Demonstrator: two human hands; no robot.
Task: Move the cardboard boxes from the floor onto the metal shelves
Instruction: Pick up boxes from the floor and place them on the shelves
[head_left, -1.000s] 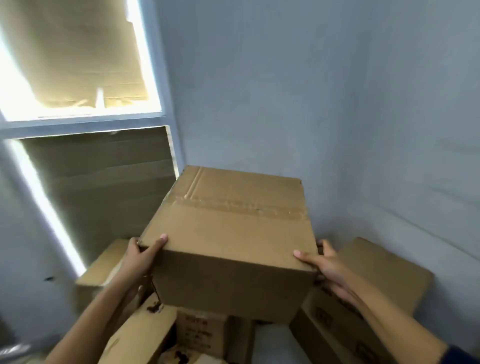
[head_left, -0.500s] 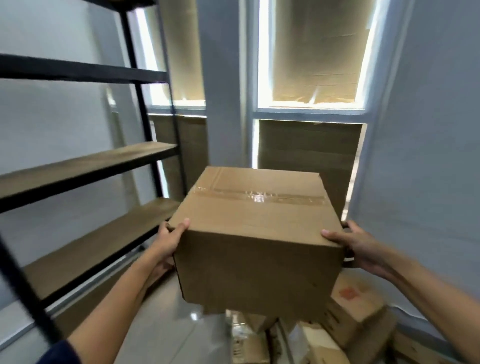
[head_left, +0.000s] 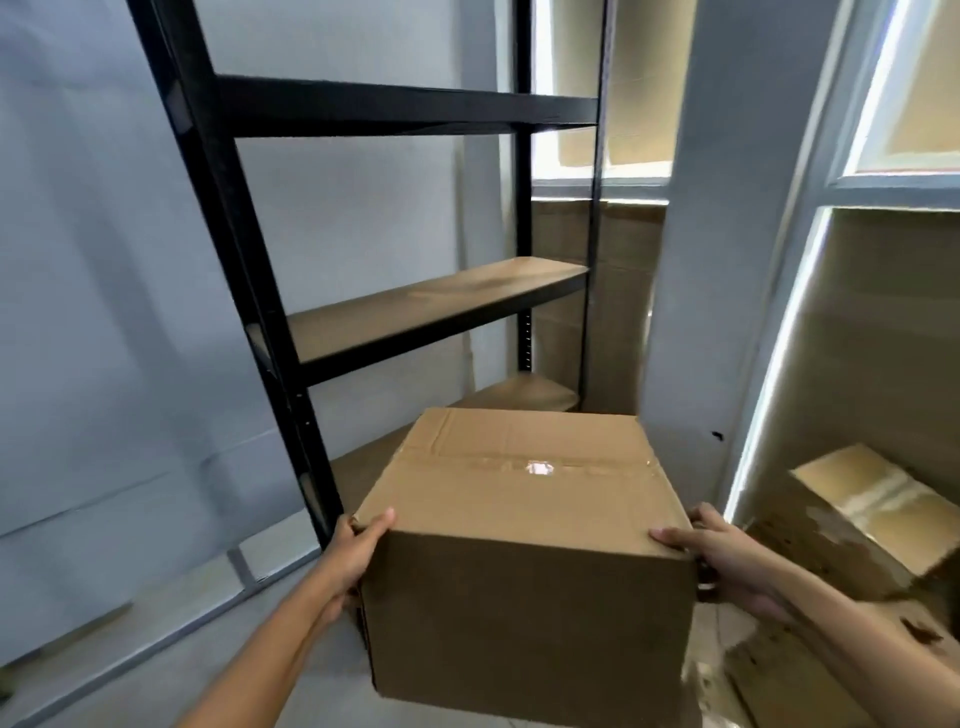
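The bottom of the carried box (head_left: 524, 561) runs out of the picture, and its left and right faces cannot be seen, so most of each hand's fingers are hidden behind it. The left hand (head_left: 355, 551) clasps the near left top corner, thumb lying on the lid; the right hand (head_left: 719, 558) clasps the near right corner the same way. Both are closed onto the box, which is held up off the floor, near and right of the black metal shelves (head_left: 415, 312).

Three shelf levels show: a dark top one, a brown middle board, and a lower board partly covered by the box. The frame's top is cut off.

One box is in the hands. At the far right at least one more box (head_left: 878, 506) sits low, with crumpled cardboard around it too blurred to count.

A pale wall stands behind the shelves, a pillar (head_left: 727, 260) to their right, and bright windows covered with cardboard sheets.
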